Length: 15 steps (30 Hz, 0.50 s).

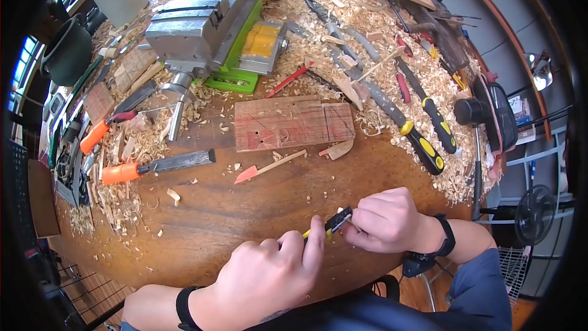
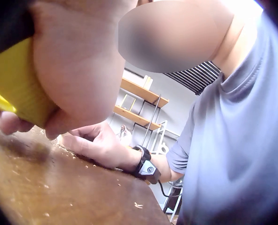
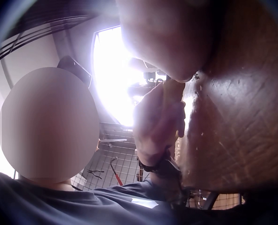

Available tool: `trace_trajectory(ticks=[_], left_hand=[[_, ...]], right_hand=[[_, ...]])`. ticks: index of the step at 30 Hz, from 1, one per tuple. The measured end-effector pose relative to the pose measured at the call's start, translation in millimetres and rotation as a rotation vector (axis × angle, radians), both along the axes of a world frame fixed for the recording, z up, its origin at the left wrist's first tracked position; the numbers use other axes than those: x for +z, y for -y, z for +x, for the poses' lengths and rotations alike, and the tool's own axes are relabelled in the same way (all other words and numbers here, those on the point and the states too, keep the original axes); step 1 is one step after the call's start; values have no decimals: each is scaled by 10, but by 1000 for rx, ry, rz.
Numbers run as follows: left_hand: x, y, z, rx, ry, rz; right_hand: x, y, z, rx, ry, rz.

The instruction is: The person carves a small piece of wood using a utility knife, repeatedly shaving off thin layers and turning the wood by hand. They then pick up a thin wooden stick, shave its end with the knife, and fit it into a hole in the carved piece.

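In the head view the left hand (image 1: pixel 266 276) grips a yellow and black tool (image 1: pixel 335 220), its index finger laid along it; the tool looks like a knife or cutter, its exact kind unclear. Its yellow body (image 2: pixel 22 79) fills the palm in the left wrist view. Beside the tool's tip, the right hand (image 1: pixel 389 220) has its fingers curled and pinches a small pale piece, mostly hidden by the fingers. Both hands are close together above the near edge of the wooden table (image 1: pixel 214 227).
Beyond the hands lie a red-marked board (image 1: pixel 288 124), a red-tipped stick (image 1: pixel 269 167) and an orange-handled chisel (image 1: pixel 159 165). A metal vise (image 1: pixel 202 30) stands at the back left. Yellow-black rasps (image 1: pixel 422 147) and wood shavings (image 1: pixel 453 175) cover the right side.
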State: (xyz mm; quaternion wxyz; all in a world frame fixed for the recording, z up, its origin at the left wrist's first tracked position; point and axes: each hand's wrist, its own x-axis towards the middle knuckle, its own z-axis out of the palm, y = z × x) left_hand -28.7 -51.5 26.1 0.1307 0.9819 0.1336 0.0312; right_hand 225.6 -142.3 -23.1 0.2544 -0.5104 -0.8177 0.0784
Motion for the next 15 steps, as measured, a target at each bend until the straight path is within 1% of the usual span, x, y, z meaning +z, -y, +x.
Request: trace_trajectory(ticks=[3, 6, 9, 13, 15], left_hand=[[3, 5, -27, 31, 33, -33], [40, 4, -65, 28, 16, -32], [-22, 6, -24, 25, 28, -13], [1, -15, 22, 26, 1, -29], [17, 9, 21, 13, -34, 8]], right_hand=[[11, -6, -2, 5, 12, -2], [10, -10, -10, -5, 7, 18], [-4, -12, -7, 2, 17, 14], [0, -9, -9, 2, 21, 13], [-2, -9, -12, -2, 11, 13]])
